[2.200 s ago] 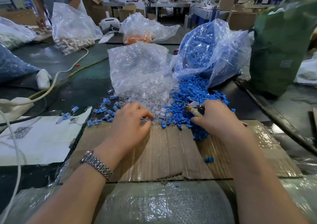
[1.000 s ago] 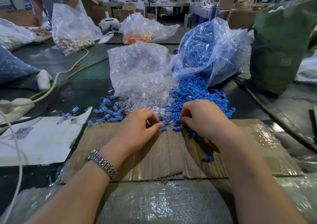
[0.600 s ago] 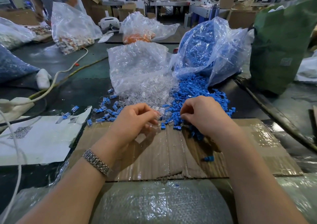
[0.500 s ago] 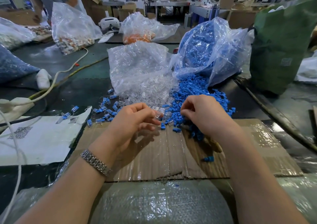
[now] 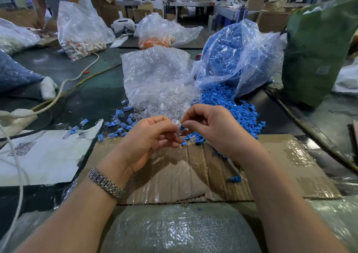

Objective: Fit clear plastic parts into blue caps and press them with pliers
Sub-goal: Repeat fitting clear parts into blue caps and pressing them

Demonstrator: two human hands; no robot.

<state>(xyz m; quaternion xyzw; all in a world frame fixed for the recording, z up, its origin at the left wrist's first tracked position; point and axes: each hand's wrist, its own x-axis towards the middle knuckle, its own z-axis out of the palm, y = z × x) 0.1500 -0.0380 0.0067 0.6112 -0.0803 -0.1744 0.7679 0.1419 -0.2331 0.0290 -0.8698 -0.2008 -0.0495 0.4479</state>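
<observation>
Both hands have lifted off the bench: left hand [image 5: 153, 136] pinches a clear part [image 5: 175, 121], right hand [image 5: 215, 128] a blue cap [image 5: 181, 127], now meeting to fit

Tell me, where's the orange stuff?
In the head view, the bag of orange parts sits far back at centre, behind the bag of clear parts.
</observation>
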